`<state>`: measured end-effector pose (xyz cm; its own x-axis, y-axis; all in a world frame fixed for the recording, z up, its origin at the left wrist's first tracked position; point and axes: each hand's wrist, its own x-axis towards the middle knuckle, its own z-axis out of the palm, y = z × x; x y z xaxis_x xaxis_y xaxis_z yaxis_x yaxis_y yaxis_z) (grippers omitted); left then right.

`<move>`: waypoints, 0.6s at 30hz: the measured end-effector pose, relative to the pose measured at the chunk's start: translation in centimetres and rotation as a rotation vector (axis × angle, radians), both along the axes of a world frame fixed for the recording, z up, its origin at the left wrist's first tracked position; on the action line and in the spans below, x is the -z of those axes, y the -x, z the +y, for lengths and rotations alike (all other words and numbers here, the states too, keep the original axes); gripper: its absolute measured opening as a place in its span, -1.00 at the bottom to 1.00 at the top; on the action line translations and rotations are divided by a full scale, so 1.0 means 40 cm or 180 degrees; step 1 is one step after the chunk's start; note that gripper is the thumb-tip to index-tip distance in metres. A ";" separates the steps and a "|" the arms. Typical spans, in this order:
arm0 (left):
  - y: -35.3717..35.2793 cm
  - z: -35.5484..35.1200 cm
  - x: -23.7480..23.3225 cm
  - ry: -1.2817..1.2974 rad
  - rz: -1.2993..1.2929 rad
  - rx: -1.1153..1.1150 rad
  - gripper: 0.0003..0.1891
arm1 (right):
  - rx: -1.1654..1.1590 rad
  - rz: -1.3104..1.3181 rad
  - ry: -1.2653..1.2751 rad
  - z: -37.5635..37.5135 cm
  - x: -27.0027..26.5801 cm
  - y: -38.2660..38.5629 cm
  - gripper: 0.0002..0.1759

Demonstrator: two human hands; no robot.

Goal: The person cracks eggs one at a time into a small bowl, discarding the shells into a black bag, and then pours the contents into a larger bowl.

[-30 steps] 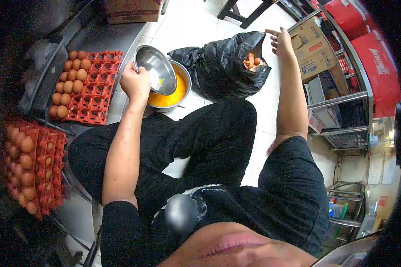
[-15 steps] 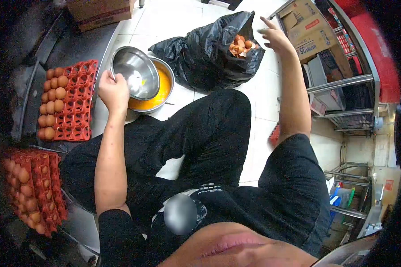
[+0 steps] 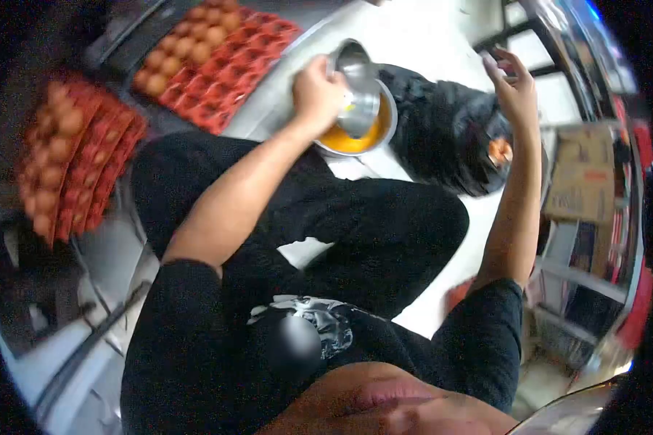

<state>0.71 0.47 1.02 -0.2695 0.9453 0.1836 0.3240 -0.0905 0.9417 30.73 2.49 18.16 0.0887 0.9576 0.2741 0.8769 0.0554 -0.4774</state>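
My left hand (image 3: 319, 94) grips the rim of a small metal bowl (image 3: 357, 80). It is tipped steeply over a larger metal bowl (image 3: 392, 119) that has orange-yellow liquid egg (image 3: 352, 142) in it. A little whitish and yellow residue shows inside the small bowl. On the other side my right hand (image 3: 515, 83) is raised past the far end of a black plastic bag (image 3: 442, 123), fingers apart and slightly bent, holding nothing. Broken eggshells (image 3: 499, 151) show at the bag's mouth, near my right forearm.
A red egg tray (image 3: 225, 76), partly filled with brown eggs (image 3: 185, 49), lies on a dark surface at upper left. Stacked trays with eggs (image 3: 72, 159) stand at far left. Metal shelving with a cardboard box (image 3: 577, 181) is on the right.
The view has swung, so the scene sits differently in the frame. My left hand has tipped the small bowl more steeply over the larger one. My right hand stays raised and its fingers are more bent.
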 end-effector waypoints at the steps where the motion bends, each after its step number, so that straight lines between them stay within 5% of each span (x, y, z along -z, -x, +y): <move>1: -0.005 -0.005 0.025 -0.0092 0.0052 -0.0149 -0.86 | -0.0545 -0.0177 -0.0013 0.032 0.008 0.189 -0.40; 5: -0.021 -0.016 0.028 0.0170 0.0200 -0.0077 -0.84 | -0.2405 -0.0524 -0.1011 0.169 0.200 0.556 -0.42; 7: -0.035 0.009 0.082 0.0457 0.0675 0.0204 -0.76 | -0.2527 -0.0778 -0.0474 0.166 0.239 0.760 -0.40; 8: -0.026 -0.015 0.109 -0.0864 0.0887 0.0275 -0.61 | -0.2353 -0.0953 0.0027 0.149 0.234 0.845 -0.42; 10: -0.025 0.002 0.188 -0.0768 0.0189 0.0688 -0.49 | -0.2017 -0.1164 0.0687 0.169 0.293 0.981 -0.48; 13: -0.037 0.017 0.167 -0.0118 -0.2300 0.1321 -0.65 | -0.1639 -0.1284 0.0944 0.170 0.308 1.098 -0.54; 14: 0.020 -0.047 0.020 0.0167 -0.1733 0.1256 -0.67 | -0.1421 -0.1371 0.1064 0.159 0.296 1.122 -0.56; 18: 0.004 -0.039 0.004 -0.0141 -0.0481 0.0495 -0.66 | -0.1214 -0.1206 0.0777 0.154 0.315 1.154 -0.42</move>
<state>0.55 -1.11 0.88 -0.1485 0.9696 0.1946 0.1584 -0.1709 0.9725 -15.45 8.67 5.57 -0.3354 0.9420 -0.0129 0.9286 0.3282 -0.1733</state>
